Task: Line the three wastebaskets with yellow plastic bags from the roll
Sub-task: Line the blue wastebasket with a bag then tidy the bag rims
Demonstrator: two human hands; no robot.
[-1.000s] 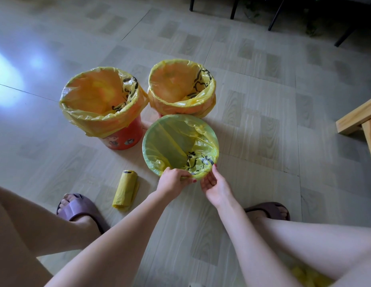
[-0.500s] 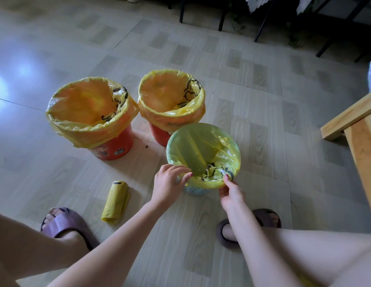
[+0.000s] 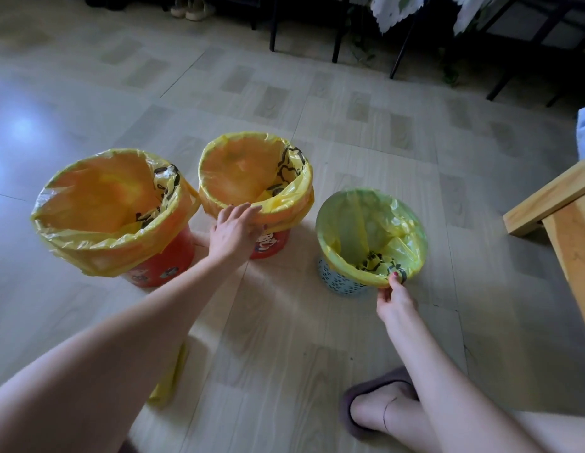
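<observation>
Three wastebaskets stand on the floor, each with a yellow bag folded over its rim. The large red basket (image 3: 160, 263) is at the left, a second red basket (image 3: 271, 243) in the middle, and a small pale blue patterned basket (image 3: 338, 281) at the right. My left hand (image 3: 233, 232) rests with spread fingers on the near rim of the middle basket. My right hand (image 3: 394, 295) pinches the bagged near rim of the blue basket. The yellow bag roll (image 3: 170, 380) lies on the floor, mostly hidden behind my left forearm.
A wooden bench or table leg (image 3: 559, 217) stands at the right edge. Dark chair and table legs (image 3: 336, 34) line the far side. My slippered right foot (image 3: 379, 407) is near the bottom. Pale shoes (image 3: 191, 8) sit at the far wall.
The blue basket has slid to the right, away from the two red ones, with my right hand on its rim. My left hand left it and moved up onto the middle basket.
</observation>
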